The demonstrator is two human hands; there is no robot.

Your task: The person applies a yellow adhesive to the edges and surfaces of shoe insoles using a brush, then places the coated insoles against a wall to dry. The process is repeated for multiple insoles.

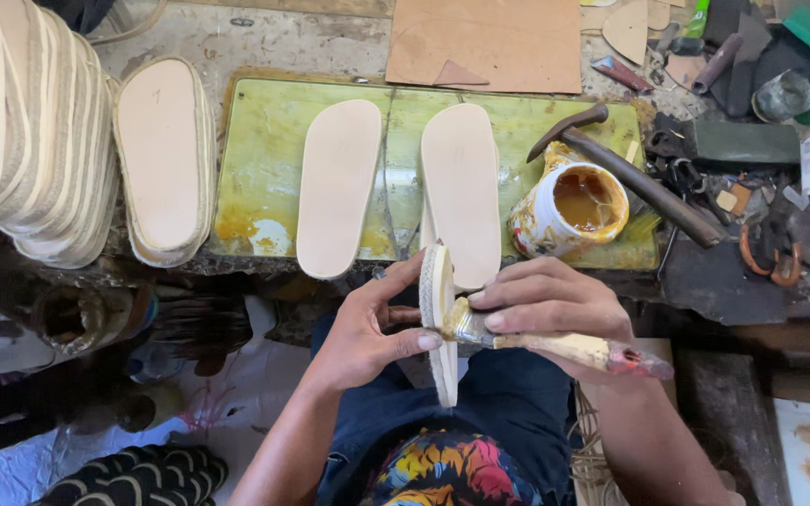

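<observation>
Here we are in the gluing step, as we judge it: our left hand (367, 333) grasps a pale sandal sole (440, 319) on edge over our lap, just below the front lip of the yellow-green work board (255, 159), and our right hand (546, 300) is clenched around a glue brush (555, 345) whose bristles touch the sole's side. The next move, we think, calls for steady strokes along the rim while the left hand turns the sole, with the brush kept off our fingers.

On the board lie two more bare soles (337, 187), side by side, and at its right end stands an open glue pot (571, 208) with a hammer (625, 169) beside it. Left of the board sits a stack of rope-edged soles (163, 159); behind it lies a sheet of cardboard (485, 42). The pot stands near our right hand, so nothing blocks a dip, though the hammer's handle crowds that corner.
</observation>
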